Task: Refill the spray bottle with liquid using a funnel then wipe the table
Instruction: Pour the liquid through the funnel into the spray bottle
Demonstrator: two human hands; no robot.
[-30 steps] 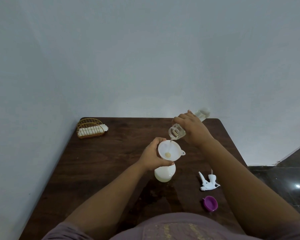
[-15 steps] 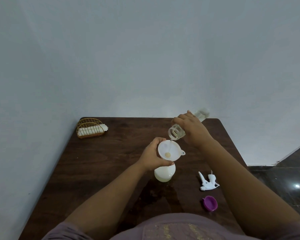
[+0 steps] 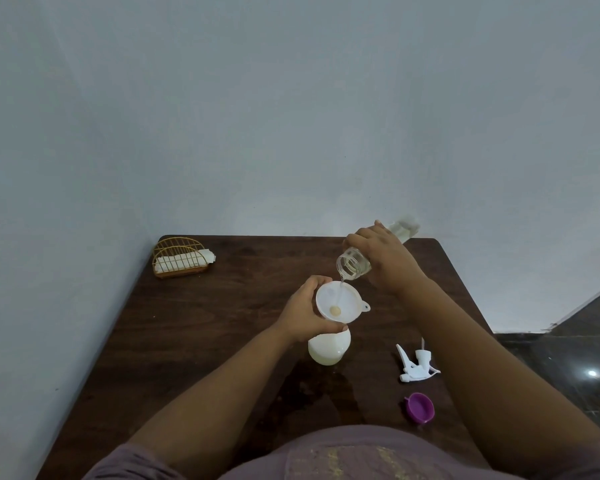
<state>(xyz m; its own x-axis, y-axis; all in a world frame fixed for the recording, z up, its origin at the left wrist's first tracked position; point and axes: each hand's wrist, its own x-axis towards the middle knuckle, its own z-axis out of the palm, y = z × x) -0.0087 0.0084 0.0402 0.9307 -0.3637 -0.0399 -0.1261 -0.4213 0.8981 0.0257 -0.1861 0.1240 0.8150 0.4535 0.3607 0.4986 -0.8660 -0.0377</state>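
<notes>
I'm mid-pour: right hand (image 3: pixel 385 261) grips clear bottle (image 3: pixel 355 265) tilted over funnel (image 3: pixel 338 301), left hand (image 3: pixel 303 311) grasping funnel atop spray bottle (image 3: pixel 328 349) mid-table; next, keep stream centred w/o overflow.

Dark matt wooden table (image 3: pixel 201 327), white plastic funnel (image 3: pixel 340 301), clear glossy plastic bottle (image 3: pixel 355 263), wire holder (image 3: pixel 179 252)

mauve short-sleeved top (image 3: pixel 343 455), gold pattern

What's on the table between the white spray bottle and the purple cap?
In the head view, the white trigger sprayer head lies roughly between the spray bottle and the purple cap, lying apart from both.
</notes>
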